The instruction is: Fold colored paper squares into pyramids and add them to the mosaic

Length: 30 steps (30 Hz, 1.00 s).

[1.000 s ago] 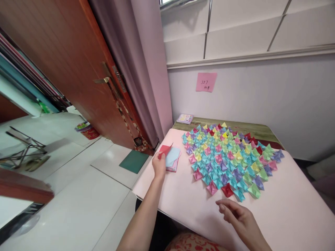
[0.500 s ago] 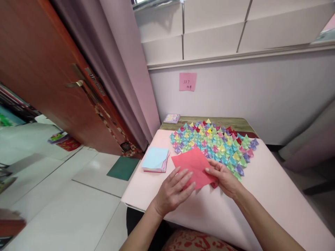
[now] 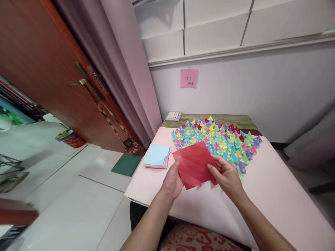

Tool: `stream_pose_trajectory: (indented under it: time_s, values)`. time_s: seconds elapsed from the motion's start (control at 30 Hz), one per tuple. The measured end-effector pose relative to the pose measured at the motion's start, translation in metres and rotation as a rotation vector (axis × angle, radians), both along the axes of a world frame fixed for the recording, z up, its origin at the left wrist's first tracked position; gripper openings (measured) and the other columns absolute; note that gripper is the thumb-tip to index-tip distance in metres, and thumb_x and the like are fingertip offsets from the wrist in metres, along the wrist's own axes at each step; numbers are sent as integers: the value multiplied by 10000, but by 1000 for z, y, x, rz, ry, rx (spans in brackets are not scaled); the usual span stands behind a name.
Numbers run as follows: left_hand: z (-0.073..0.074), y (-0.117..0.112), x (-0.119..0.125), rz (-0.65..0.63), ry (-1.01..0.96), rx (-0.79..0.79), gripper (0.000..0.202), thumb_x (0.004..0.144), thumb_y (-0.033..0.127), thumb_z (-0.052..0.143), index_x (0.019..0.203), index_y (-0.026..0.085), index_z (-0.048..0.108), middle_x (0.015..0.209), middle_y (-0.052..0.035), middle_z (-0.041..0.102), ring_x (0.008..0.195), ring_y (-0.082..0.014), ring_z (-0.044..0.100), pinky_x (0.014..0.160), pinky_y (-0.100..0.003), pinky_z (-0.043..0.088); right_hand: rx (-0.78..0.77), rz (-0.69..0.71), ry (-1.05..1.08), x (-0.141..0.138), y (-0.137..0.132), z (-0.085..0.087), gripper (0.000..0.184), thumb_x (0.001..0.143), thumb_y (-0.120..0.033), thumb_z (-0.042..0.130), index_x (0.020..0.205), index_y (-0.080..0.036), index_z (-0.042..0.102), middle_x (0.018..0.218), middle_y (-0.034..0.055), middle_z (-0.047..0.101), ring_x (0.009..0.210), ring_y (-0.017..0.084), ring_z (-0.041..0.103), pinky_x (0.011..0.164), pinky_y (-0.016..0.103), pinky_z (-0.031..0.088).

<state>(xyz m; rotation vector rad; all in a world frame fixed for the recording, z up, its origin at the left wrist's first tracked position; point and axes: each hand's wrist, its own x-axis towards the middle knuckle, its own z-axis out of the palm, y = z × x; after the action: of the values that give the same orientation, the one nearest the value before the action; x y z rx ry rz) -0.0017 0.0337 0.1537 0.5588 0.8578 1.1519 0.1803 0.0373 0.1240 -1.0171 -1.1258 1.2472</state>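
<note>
A square sheet of red paper point(image 3: 195, 165) is held up above the near part of the table, tilted, with faint crease lines on it. My left hand point(image 3: 172, 179) grips its left edge, thumb on top and the other fingers hidden beneath. At the right corner my right hand point(image 3: 227, 174) pinches the sheet between thumb and fingers. Just behind the paper, many small folded paper pieces point(image 3: 222, 144) in several colours stand in rows. To the left lies a stack of square paper point(image 3: 157, 155), light blue on top.
The pink-covered table point(image 3: 272, 195) stands against a wall. A small pack of cards or paper point(image 3: 173, 116) lies at its far left corner. A pink note point(image 3: 189, 78) is stuck on the wall. Left are a curtain point(image 3: 131, 69), a wooden door point(image 3: 52, 69) and a green mat point(image 3: 126, 164).
My left hand has turned from lying flat over the red paper to gripping its left edge, thumb up. The sheet has tilted up slightly. The camera view has shifted a little.
</note>
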Motion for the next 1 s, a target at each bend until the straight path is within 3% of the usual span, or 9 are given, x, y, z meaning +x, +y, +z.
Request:
stream_pose_trajectory:
  time_s: [0.1,0.27,0.47,0.57,0.7,0.77,0.87,1.0]
  values:
    - [-4,0,8,105,-17,23,423,691,356,815,1027,124,705,1046,-143,754,1047,-319,686,961,-433,511,32,-29,-83,4,-5,0,482,829,-470,698,1229,-218,604,1046,74,727,988,229,685,854,353,567]
    - [1,2,7,119,8,-2,408,664,304,832,1004,110,716,994,-139,767,966,-305,716,919,-419,538,-57,58,6,20,-6,7,566,880,-547,606,1347,-236,537,1002,78,741,848,226,713,726,327,577]
    - [11,-1,11,10,102,73,467,696,345,811,1093,130,693,985,-125,764,939,-296,717,859,-405,557,-239,183,74,21,4,9,429,770,-514,750,1065,-204,714,947,97,768,810,269,730,730,392,596]
    - [6,-3,10,86,267,128,578,729,386,776,1241,159,629,926,-95,762,914,-280,714,820,-383,565,-224,79,118,18,3,7,502,737,-520,777,1115,-199,692,864,78,765,752,252,724,695,383,601]
    - [1,-6,4,255,536,133,645,761,426,735,1341,195,575,788,-47,740,840,-244,699,780,-333,565,-124,-74,18,19,-4,7,760,763,-475,772,1423,-249,471,680,-24,688,606,161,657,570,272,561]
    - [2,-7,2,270,560,169,617,779,428,715,1338,201,582,782,-31,737,805,-219,685,782,-316,557,-75,-66,-16,22,-6,8,699,775,-458,763,1397,-260,512,723,-17,695,643,153,657,600,268,566]
    - [7,-7,2,179,490,267,534,754,392,745,1246,204,653,860,-33,748,825,-205,677,797,-304,544,-67,-16,-38,27,-8,10,511,724,-463,797,1165,-227,695,907,48,748,808,210,698,702,327,603]
    - [7,-4,4,47,485,293,411,670,300,812,1058,187,736,928,-59,754,855,-221,684,754,-298,547,-2,-10,-184,31,-7,10,516,720,-453,795,1169,-218,699,1042,81,743,889,248,701,742,367,611]
